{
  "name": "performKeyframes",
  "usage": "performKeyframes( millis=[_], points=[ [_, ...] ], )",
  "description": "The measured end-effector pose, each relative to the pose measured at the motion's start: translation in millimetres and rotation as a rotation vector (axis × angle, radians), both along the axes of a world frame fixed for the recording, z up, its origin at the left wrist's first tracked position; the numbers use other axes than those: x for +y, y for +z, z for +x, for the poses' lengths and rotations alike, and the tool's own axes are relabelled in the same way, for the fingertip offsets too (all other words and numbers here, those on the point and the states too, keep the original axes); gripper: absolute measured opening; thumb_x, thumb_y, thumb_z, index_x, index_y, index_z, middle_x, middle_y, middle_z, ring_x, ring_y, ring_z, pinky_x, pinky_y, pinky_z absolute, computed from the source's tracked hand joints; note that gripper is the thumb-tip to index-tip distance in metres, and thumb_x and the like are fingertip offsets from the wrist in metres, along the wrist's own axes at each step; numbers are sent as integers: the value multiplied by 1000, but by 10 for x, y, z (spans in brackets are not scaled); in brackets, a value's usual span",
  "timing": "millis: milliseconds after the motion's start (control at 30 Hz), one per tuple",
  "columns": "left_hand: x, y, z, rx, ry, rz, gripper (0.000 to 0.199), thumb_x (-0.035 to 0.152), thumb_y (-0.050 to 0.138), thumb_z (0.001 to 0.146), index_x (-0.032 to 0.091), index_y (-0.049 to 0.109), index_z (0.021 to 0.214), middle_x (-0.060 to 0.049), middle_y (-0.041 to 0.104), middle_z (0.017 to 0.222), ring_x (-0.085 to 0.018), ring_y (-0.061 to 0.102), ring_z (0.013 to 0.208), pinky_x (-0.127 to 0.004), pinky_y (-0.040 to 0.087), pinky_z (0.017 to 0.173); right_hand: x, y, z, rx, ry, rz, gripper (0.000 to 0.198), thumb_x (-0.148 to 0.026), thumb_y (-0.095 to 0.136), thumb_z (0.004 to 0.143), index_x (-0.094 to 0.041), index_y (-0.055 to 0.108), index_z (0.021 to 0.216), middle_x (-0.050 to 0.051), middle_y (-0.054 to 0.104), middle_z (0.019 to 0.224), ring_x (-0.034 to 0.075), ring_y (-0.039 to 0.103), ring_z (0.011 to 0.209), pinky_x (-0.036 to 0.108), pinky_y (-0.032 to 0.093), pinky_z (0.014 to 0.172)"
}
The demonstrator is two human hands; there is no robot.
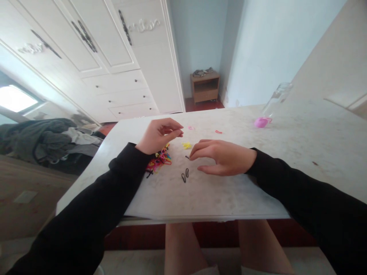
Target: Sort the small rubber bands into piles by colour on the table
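My left hand point(159, 135) hovers over the left of the table, its thumb and fingertips drawn together in a pinch; whatever they hold, if anything, is too small to make out. Partly beneath it lies a heap of small colourful rubber bands point(162, 160). My right hand point(222, 157) has its thumb apart from the fingers, and its fingertips reach a small black rubber band point(187, 157). Two more black rubber bands point(185, 175) lie nearer me. Between the hands sits a little group of yellow rubber bands point(186, 145). Farther back are a pink band point(191, 128) and a red band point(218, 131).
A clear glass bottle point(275, 100) with something pink at its base stands at the table's back right. The white table point(229, 198) ends just before my legs. Dark clothes point(57, 137) are piled to the left. A wooden nightstand point(205, 88) and white wardrobe point(155, 57) stand beyond.
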State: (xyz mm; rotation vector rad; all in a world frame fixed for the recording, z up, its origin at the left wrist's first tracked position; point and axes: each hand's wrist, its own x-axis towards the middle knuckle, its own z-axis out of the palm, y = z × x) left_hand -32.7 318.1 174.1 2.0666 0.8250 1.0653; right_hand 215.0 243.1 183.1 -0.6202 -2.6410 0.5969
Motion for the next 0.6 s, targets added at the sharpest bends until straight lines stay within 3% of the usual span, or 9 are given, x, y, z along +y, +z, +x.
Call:
performKeyframes(
  millis=[200,400,533,600],
  points=[
    [112,-13,-66,98,143,108,14,27,65,89,15,72,92,-4,74,75,-15,75,70,-26,62,65,-153,-17,-165,-48,153,-98,13,-16,69,91,-20,75,102,9,76,115,24,66,111,40,51,104],
    [126,10,-100,184,207,190,14,23,63,87,16,73,92,-3,71,73,-14,72,69,-25,56,61,-176,-105,-228,-22,6,-59,9,-17,67,93,-18,71,101,11,72,114,24,65,107,41,51,99],
    [148,8,-110,185,237,203,13,23,62,87,16,73,91,-3,71,72,-14,70,69,-25,53,58,-223,-176,-345,-53,-109,-31,32,-37,78,89,-14,70,109,14,68,111,29,61,106,44,52,95],
    [154,5,-111,200,234,202,14,24,62,86,16,73,91,-3,72,72,-13,69,68,-24,52,57,-248,-217,-411,-61,-119,-27,32,-39,79,89,-14,70,106,14,66,109,29,60,104,43,51,93]
  ],
)
